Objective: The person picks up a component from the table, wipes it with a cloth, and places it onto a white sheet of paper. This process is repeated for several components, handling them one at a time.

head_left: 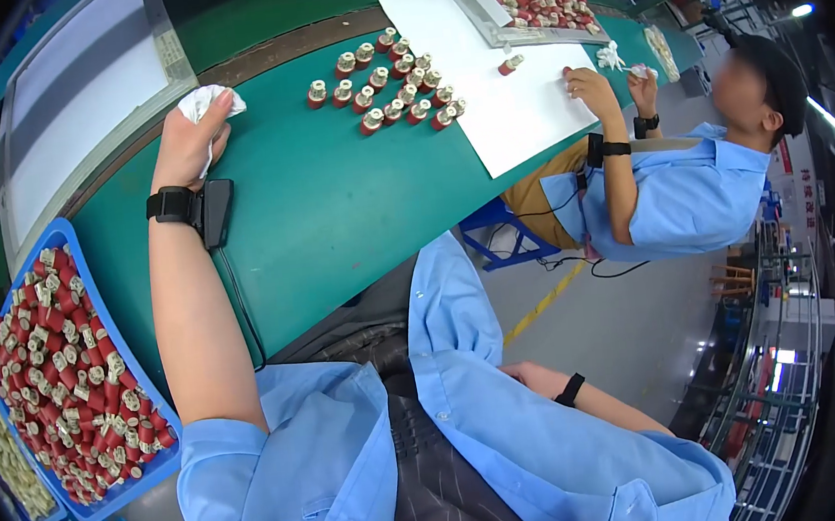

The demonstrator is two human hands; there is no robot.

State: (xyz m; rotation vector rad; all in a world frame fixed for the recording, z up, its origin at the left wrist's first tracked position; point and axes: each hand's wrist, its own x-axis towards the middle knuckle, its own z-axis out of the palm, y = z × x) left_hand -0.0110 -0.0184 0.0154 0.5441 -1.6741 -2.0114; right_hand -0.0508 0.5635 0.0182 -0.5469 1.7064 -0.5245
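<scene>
The cloth [195, 104] is white, the tabletop [332, 208] green, the parts [378, 80] red and silvery.

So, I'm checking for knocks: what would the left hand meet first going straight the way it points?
Probably the brown strip along the far edge of the green table, though depth is unclear and the left hand might pass above.

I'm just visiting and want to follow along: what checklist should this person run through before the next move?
1. Crumpled white wipe held: ok, gripped in the left hand.
2. Right hand unoccupied: cannot tell, it is partly hidden by the open light-blue shirt.
3. Red-and-silver cylindrical parts upright: ok, the group on the flat green tabletop appears to stand.
4. Both hands over the tabletop: not ok, the right one is down beside the body.
5. Co-worker's hands apart from that group: ok, they are off to its right.
</scene>
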